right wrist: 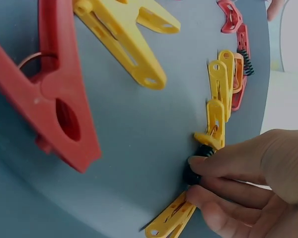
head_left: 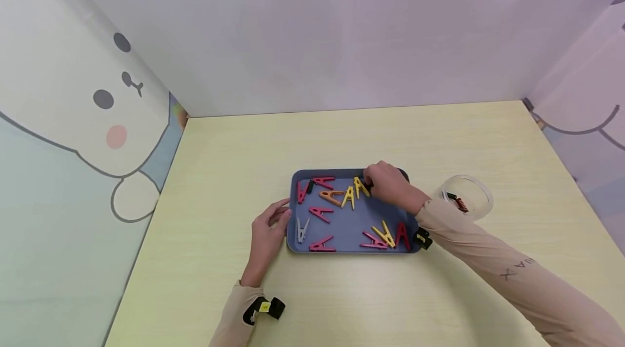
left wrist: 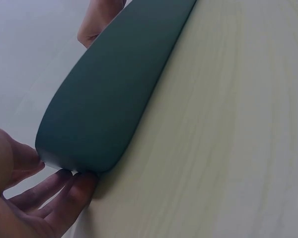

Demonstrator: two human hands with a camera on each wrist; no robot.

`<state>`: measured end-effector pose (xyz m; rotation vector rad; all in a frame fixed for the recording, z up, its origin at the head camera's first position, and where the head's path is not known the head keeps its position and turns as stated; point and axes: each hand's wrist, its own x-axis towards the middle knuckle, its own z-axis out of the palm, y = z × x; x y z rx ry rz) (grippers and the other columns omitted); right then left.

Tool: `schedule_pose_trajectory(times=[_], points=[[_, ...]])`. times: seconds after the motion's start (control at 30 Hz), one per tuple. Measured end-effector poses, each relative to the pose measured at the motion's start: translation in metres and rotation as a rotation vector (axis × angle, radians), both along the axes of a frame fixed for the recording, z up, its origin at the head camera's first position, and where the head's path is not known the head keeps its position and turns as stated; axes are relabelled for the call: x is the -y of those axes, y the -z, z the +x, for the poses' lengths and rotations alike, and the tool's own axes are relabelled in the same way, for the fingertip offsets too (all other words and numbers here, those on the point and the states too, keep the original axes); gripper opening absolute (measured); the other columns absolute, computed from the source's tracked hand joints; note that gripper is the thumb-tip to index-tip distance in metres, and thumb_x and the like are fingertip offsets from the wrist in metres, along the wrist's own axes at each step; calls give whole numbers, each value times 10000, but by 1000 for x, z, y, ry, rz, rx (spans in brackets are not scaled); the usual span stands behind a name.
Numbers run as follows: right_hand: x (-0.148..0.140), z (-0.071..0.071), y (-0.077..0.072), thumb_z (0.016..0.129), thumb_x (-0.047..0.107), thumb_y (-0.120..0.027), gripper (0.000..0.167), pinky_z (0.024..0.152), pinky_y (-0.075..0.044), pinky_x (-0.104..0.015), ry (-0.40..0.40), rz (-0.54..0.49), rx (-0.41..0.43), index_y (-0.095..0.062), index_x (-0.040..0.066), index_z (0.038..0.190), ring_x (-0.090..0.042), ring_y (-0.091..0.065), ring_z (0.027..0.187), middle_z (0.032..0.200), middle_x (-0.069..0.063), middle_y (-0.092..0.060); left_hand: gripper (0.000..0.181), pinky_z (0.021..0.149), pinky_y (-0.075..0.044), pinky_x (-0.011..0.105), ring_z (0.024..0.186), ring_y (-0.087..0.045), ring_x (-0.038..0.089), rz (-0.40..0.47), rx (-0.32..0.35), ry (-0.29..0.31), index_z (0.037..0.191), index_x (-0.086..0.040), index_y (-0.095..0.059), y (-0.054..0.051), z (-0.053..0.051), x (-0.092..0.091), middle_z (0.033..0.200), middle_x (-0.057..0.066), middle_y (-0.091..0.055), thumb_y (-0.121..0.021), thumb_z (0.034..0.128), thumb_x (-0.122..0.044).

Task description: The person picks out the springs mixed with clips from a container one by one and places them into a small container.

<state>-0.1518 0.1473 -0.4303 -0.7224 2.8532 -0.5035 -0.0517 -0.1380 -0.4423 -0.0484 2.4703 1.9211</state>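
Observation:
Red, pink, yellow, orange and grey clips lie spread in a blue-grey tray point(head_left: 342, 227). At its upper right part my right hand point(head_left: 390, 184) reaches in; in the right wrist view the thumb and fingers of that hand point(right wrist: 243, 183) pinch a black coil point(right wrist: 191, 174), between a yellow clip point(right wrist: 216, 119) above and another yellow clip point(right wrist: 171, 218) below. My left hand point(head_left: 267, 233) rests at the tray's left end, and in the left wrist view its fingers and thumb point(left wrist: 35, 193) touch the tray's outer wall point(left wrist: 104, 99).
Right of the tray stands a round clear container point(head_left: 480, 195) with a dark green coil point(head_left: 451, 196) and a red-brown coil point(head_left: 461, 205). My right forearm point(head_left: 493, 255) passes just below it. A pale wall point(head_left: 342, 38) stands behind the wooden table point(head_left: 234, 146).

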Motion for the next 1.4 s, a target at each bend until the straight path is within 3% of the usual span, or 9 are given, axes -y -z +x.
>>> schedule_pose_trajectory(times=[0.2,0.33,0.47,0.7,1.23,1.4], points=[[-2,0,-1,741,-105,-594,334,511,-178,-286,11,11,12,-408,126,587,-147,-201,552,603,23,-183,292,632,-567,443,918,-637,389,14,10,3,1207,17,-620,0,0,0,1053,244,-633,-601,923,-50],[-5,0,-1,735,-96,-611,181,505,-296,-277,22,-50,27,-578,65,661,-152,-346,556,598,-3,-419,292,631,-566,449,911,-636,391,9,13,4,1206,19,-619,0,0,0,1055,251,-631,-601,922,-47],[-9,1,-4,730,-81,-648,120,548,-422,-307,19,-96,26,-673,25,781,-175,-488,606,719,-77,-606,293,634,-568,439,905,-637,385,-3,17,-2,1209,17,-618,-1,0,0,1054,251,-630,-600,923,-47],[-14,4,-10,732,-84,-661,134,578,-458,-335,-20,-142,-5,-700,27,794,-162,-525,619,736,-62,-624,292,642,-569,433,911,-640,375,-8,12,-7,1209,15,-617,-2,1,0,1057,249,-630,-597,926,-49],[-23,11,-16,740,-48,-690,115,606,-509,-358,-16,-210,-30,-709,24,828,-162,-565,650,751,-61,-638,292,640,-571,424,911,-645,368,-7,3,-5,1208,15,-618,1,1,1,1054,239,-637,-600,924,-50],[-27,14,-20,747,-40,-681,112,611,-516,-354,6,-229,-25,-709,18,839,-166,-577,663,759,-58,-640,294,604,-574,388,890,-651,351,6,-5,-14,1208,-12,-629,19,-4,4,1047,218,-646,-614,922,-80]])
